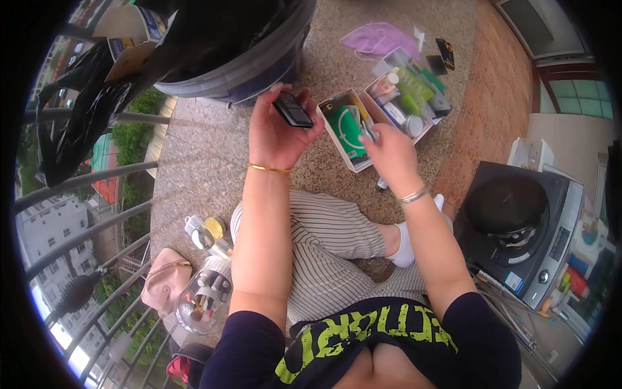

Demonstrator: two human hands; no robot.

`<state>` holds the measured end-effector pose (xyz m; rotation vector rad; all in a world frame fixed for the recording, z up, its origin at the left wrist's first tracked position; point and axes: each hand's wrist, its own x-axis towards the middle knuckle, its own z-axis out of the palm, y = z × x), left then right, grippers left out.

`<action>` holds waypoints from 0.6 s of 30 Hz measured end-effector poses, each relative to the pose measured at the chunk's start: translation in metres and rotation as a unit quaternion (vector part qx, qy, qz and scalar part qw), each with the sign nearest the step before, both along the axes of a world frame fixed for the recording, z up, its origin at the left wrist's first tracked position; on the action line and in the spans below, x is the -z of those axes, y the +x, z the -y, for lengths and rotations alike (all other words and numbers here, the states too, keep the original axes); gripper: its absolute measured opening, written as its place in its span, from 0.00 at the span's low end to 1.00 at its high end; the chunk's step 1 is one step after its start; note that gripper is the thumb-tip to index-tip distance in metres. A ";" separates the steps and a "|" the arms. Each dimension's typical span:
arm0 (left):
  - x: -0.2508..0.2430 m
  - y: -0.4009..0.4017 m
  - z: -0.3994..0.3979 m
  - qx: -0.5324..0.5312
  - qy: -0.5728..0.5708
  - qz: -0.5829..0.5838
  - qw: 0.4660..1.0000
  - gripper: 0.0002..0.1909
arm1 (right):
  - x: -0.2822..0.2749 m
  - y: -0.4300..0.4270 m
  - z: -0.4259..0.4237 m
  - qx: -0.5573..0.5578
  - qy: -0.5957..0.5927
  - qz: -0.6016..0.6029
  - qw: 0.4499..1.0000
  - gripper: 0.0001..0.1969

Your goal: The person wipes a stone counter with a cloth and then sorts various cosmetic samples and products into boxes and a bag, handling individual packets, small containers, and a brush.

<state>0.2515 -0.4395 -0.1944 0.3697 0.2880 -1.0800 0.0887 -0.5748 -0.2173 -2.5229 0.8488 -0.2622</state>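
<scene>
My left hand (282, 129), with a gold bangle at its wrist, holds a small black rectangular case (293, 111); what the case is, I cannot tell. My right hand (392, 154) is over the near edge of a small open box (357, 167), its fingers pinching a small greyish item (369, 132) that is partly hidden. A green card or packet (341, 127) with a white curve lies in that box, beside other small items. Joined or set close beside it, a second box (371, 92) holds bottles, green packets and a round silver-lidded jar (413, 126).
A large bucket (204, 89) with a black plastic bag (80, 131) stands by the railing (87, 187). A purple face mask (381, 40) lies beyond the boxes. A pink pouch (165, 279) and a clear container (204, 301) of cosmetics are at left, a dark-topped appliance (544, 243) at right.
</scene>
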 end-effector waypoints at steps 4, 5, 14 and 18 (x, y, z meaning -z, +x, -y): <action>0.017 0.011 -0.004 0.010 -0.026 -0.056 0.998 0.08 | 0.018 0.009 -0.018 -0.010 -0.052 -0.118 0.992 0.13; 0.021 0.012 -0.004 0.024 -0.025 -0.091 0.995 0.07 | 0.020 0.009 -0.020 -0.010 -0.051 -0.117 0.992 0.13; 0.003 -0.003 0.005 -0.044 0.198 0.089 0.975 0.07 | -0.001 -0.024 -0.014 0.062 0.129 0.196 0.970 0.10; -0.006 -0.021 0.013 0.067 0.196 0.204 0.957 0.16 | -0.033 -0.030 -0.005 0.167 0.554 0.321 0.750 0.07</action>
